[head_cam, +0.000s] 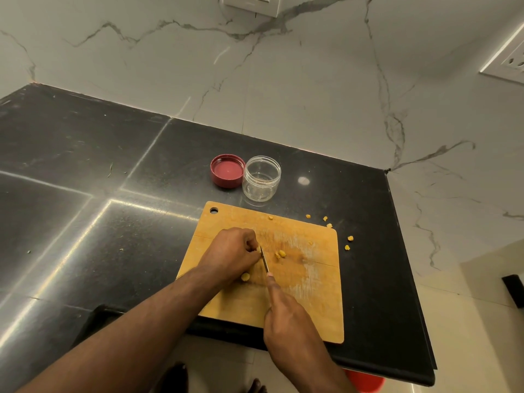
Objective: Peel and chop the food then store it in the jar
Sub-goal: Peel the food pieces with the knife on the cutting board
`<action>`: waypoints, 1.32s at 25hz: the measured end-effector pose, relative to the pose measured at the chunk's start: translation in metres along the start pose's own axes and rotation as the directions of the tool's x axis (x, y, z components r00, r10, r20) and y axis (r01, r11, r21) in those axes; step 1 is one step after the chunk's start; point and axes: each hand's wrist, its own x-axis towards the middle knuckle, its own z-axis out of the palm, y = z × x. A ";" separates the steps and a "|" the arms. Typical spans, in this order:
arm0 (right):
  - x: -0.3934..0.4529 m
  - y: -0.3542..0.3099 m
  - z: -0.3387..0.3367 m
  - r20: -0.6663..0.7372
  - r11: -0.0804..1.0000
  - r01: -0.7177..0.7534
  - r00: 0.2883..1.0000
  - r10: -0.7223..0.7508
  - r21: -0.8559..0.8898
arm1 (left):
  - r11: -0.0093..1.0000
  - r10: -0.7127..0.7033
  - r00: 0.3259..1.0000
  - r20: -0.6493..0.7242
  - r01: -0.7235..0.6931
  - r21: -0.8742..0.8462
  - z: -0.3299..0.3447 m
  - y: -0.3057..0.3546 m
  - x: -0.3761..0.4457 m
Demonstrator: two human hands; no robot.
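Left hand (231, 251) pinches a yellow piece (258, 248) on the board (312, 282) — right hand (286, 319) grips the knife (265, 260); blade beside fingertips could nick them.

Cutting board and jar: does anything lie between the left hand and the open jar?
In the head view, only bare cutting board and a strip of black counter separate the left hand from the jar. The nearest yellow piece sits just right of that line.
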 end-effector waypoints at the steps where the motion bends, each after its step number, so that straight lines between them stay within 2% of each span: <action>1: -0.003 0.000 0.000 -0.002 1.000 0.002 1.000 -0.002 -0.004 | 1.000 0.000 1.000 0.001 0.000 -0.003 0.000 0.000 0.000; 5: -0.018 0.004 -0.001 -0.004 1.000 -0.028 1.000 0.028 0.012 | 1.000 -0.006 1.000 0.023 0.006 -0.017 -0.001 -0.002 -0.001; 9: -0.025 0.011 -0.019 -0.023 0.957 -0.095 0.994 0.105 0.275 | 0.998 -0.016 0.998 0.057 0.020 -0.060 -0.001 -0.005 -0.004; 11: -0.027 0.011 -0.027 -0.006 0.936 -0.115 0.992 0.124 0.334 | 0.996 -0.025 0.997 0.066 0.031 -0.081 -0.001 -0.006 -0.004; 20: -0.001 -0.004 -0.014 -0.045 0.993 0.022 0.999 -0.017 0.113 | 0.997 -0.039 0.998 0.050 0.042 -0.064 -0.002 -0.003 -0.004; 33: 0.017 -0.005 -0.013 -0.002 0.996 0.085 0.996 -0.085 -0.009 | 1.000 0.006 0.999 0.037 -0.006 0.000 -0.002 -0.003 -0.002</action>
